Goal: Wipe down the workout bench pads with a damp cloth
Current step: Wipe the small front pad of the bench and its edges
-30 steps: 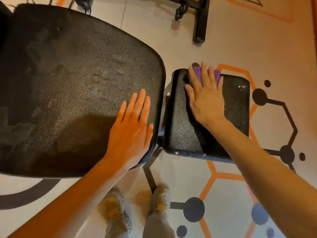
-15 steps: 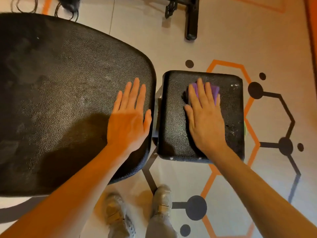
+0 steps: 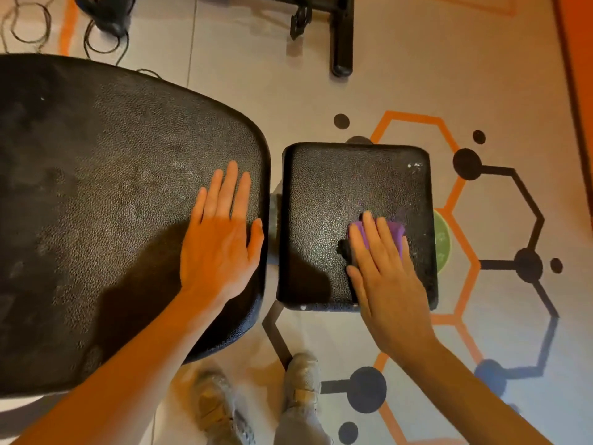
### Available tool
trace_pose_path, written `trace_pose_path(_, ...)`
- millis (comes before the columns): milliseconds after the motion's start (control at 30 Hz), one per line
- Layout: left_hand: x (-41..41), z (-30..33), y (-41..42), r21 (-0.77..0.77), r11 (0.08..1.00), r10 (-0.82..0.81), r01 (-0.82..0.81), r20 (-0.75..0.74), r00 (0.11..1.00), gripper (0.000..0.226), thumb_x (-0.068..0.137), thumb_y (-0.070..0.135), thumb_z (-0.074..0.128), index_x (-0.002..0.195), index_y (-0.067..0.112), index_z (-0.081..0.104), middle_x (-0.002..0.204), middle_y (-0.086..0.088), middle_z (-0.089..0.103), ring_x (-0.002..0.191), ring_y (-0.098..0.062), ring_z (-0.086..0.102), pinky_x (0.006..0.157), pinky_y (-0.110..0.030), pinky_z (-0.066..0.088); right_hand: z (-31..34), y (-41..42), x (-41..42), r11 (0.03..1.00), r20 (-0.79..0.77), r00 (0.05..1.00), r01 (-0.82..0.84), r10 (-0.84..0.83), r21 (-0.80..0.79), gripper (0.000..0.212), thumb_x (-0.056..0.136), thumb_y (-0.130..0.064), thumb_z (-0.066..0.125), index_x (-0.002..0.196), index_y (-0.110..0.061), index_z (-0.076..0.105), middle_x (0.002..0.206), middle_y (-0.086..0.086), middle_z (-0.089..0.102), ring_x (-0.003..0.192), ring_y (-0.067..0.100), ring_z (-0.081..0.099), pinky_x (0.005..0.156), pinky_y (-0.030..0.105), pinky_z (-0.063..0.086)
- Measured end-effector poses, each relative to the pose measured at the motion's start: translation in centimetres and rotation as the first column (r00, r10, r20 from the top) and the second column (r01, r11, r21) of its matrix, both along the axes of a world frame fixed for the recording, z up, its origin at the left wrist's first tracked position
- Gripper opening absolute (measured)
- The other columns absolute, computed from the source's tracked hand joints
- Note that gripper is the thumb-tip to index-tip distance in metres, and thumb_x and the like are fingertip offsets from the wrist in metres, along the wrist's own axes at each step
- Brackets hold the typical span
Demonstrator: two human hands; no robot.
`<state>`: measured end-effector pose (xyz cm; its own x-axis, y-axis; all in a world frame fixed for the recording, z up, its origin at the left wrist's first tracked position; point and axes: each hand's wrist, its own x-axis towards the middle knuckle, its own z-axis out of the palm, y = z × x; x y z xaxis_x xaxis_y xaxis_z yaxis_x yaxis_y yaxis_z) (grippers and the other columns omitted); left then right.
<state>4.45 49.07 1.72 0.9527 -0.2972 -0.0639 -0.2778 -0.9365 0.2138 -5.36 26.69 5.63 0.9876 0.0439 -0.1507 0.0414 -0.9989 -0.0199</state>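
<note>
A large black textured bench pad [image 3: 112,187] fills the left of the view. A smaller black seat pad [image 3: 337,187] lies to its right, with a narrow gap between them. My left hand [image 3: 221,239] rests flat on the large pad near its right edge, fingers straight. My right hand [image 3: 382,268] presses a purple cloth [image 3: 393,232] flat onto the small pad, in its near right part. Most of the cloth is hidden under my fingers. White specks dot the small pad's far right corner.
The floor [image 3: 417,59] is pale with orange and black hexagon markings. A black metal frame leg [image 3: 341,36] stands at the top centre. Cables [image 3: 99,36] lie at the top left. My two shoes [image 3: 256,403] are below the pads. A green disc [image 3: 442,242] peeks out beside the small pad.
My right hand has slid the purple cloth from the far edge of the small pad toward me and to the right. The left hand has stayed flat on the large pad.
</note>
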Motion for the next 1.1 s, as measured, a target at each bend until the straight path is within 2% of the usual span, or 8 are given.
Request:
trace_pose_path(167, -0.1, -0.2, 0.0, 0.002, 1.0, 0.004, -0.004, -0.007, 1.0, 0.065, 0.1, 0.041, 0.025, 0.156, 0.012, 0.014, 0.165, -0.009, 0.006, 0.153, -0.023, 0.005, 0.124, -0.042, 0.01, -0.9, -2.0, 12.7, 0.99, 0.119, 0.983, 0.139, -0.14, 0.015, 0.054, 0.102, -0.032, 0.025, 0.149, -0.006, 0.023, 0.158, 0.017, 0.016, 0.147, 0.03, 0.01, 0.12, 0.047, 0.009)
trace_pose_path(233, 0.0, -0.2, 0.0, 0.003, 1.0, 0.005, -0.005, -0.002, 1.0, 0.065, 0.1, 0.04, 0.025, 0.157, 0.012, 0.014, 0.165, -0.008, 0.007, 0.153, -0.023, 0.005, 0.124, -0.042, 0.01, -1.1, -1.7, 10.2, 0.991, 0.133, 0.982, 0.133, -0.135, 0.025, 0.054, 0.103, -0.03, 0.026, 0.15, -0.005, 0.021, 0.158, 0.017, 0.014, 0.148, 0.03, 0.008, 0.12, 0.049, 0.009)
trace_pose_path(367, 0.0, 0.0, 0.0, 0.01, 1.0, 0.004, -0.004, -0.011, 1.0, 0.065, 0.1, 0.04, 0.025, 0.156, 0.011, 0.014, 0.165, -0.009, 0.007, 0.153, -0.024, 0.006, 0.124, -0.043, 0.011, 0.6, -1.0, -1.4, 1.0, -0.03, 1.0, 0.006, -0.006, -0.015, 0.056, 0.101, -0.032, 0.025, 0.152, -0.01, 0.014, 0.16, 0.011, 0.008, 0.148, 0.026, 0.003, 0.119, 0.048, 0.017)
trace_pose_path(567, -0.1, -0.3, 0.0, 0.034, 0.999, 0.004, -0.004, 0.014, 1.0, 0.065, 0.099, 0.04, 0.027, 0.156, 0.011, 0.016, 0.165, -0.009, 0.009, 0.153, -0.024, 0.008, 0.124, -0.042, 0.012, -0.6, -3.3, 10.7, 0.992, 0.108, 0.986, 0.126, -0.127, 0.009, 0.054, 0.102, -0.032, 0.025, 0.15, -0.007, 0.019, 0.159, 0.014, 0.013, 0.148, 0.029, 0.009, 0.12, 0.048, 0.013)
trace_pose_path(733, -0.1, -0.1, 0.0, 0.041, 0.999, 0.006, -0.006, 0.012, 1.0, 0.065, 0.099, 0.04, 0.027, 0.156, 0.011, 0.015, 0.165, -0.01, 0.008, 0.153, -0.024, 0.008, 0.124, -0.042, 0.014, 1.1, -1.8, -2.4, 0.999, -0.029, 0.999, 0.046, -0.047, -0.004, 0.056, 0.101, -0.033, 0.023, 0.152, -0.01, 0.013, 0.16, 0.009, 0.007, 0.148, 0.026, 0.004, 0.118, 0.05, 0.017)
trace_pose_path(800, -0.1, 0.0, -0.1, 0.045, 0.999, 0.005, -0.006, 0.015, 1.0, 0.065, 0.099, 0.041, 0.026, 0.156, 0.011, 0.015, 0.165, -0.01, 0.009, 0.153, -0.024, 0.008, 0.124, -0.042, 0.014, 0.5, -3.1, -1.2, 1.0, -0.019, 1.0, -0.001, 0.002, 0.013, 0.056, 0.101, -0.035, 0.02, 0.152, -0.011, 0.017, 0.16, 0.009, 0.011, 0.148, 0.025, 0.007, 0.118, 0.049, 0.019)
trace_pose_path(933, -0.1, -0.3, -0.1, 0.042, 0.999, 0.008, -0.009, 0.024, 1.0, 0.065, 0.099, 0.04, 0.027, 0.156, 0.011, 0.016, 0.165, -0.01, 0.01, 0.153, -0.024, 0.009, 0.124, -0.042, 0.014, -0.2, -4.3, 9.1, 0.988, 0.095, 0.984, 0.153, -0.153, 0.012, 0.055, 0.102, -0.035, 0.021, 0.151, -0.009, 0.019, 0.159, 0.012, 0.013, 0.148, 0.026, 0.008, 0.12, 0.046, 0.014)
trace_pose_path(1100, -0.1, -0.2, 0.0, -0.014, 1.0, 0.002, -0.002, 0.007, 1.0, 0.064, 0.099, 0.039, 0.028, 0.156, 0.011, 0.016, 0.165, -0.008, 0.009, 0.153, -0.023, 0.007, 0.124, -0.04, 0.011, 0.9, -2.4, -2.2, 0.998, -0.004, 0.998, 0.07, -0.07, 0.008, 0.056, 0.102, -0.032, 0.024, 0.152, -0.012, 0.013, 0.16, 0.008, 0.008, 0.149, 0.024, 0.003, 0.12, 0.047, 0.012)
